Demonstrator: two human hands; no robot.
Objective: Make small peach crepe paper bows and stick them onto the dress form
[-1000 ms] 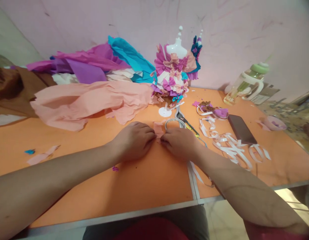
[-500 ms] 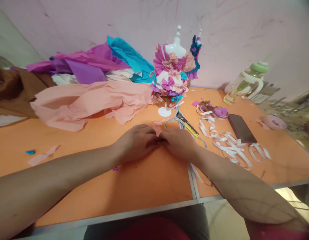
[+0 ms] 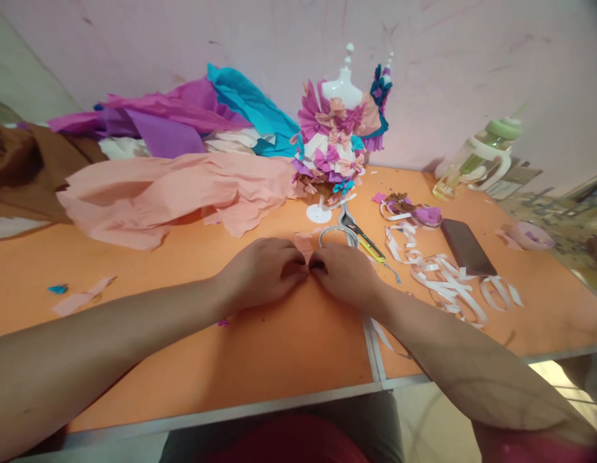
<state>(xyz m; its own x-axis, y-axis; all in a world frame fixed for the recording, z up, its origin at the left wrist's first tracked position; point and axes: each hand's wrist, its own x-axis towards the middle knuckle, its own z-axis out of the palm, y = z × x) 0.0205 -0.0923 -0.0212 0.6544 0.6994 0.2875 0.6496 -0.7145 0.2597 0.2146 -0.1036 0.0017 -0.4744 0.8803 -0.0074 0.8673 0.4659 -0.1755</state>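
My left hand (image 3: 264,273) and my right hand (image 3: 349,276) meet over the orange table (image 3: 289,366), fingertips pinched close together. Whatever is between the fingers is too small and hidden to make out. Just beyond them lies a small piece of peach crepe paper (image 3: 304,242); I cannot tell whether the fingers touch it. A roll of tape (image 3: 338,229) lies behind my right hand, beside scissors (image 3: 347,218) and a yellow-and-black utility knife (image 3: 370,246). Farther back stands a small white dress form (image 3: 343,90) covered in crepe-paper ruffles and bows.
Peach crepe paper (image 3: 183,193) spreads across the left, with purple (image 3: 163,134), blue (image 3: 255,106) and brown (image 3: 52,170) sheets behind. Tape strips (image 3: 453,283), a dark phone-like slab (image 3: 468,247), a bottle (image 3: 477,157) and a pink bowl (image 3: 532,236) lie or stand at right.
The fingers of both hands have shifted slightly, with the fingertips still together. The things on the table stay where they were.
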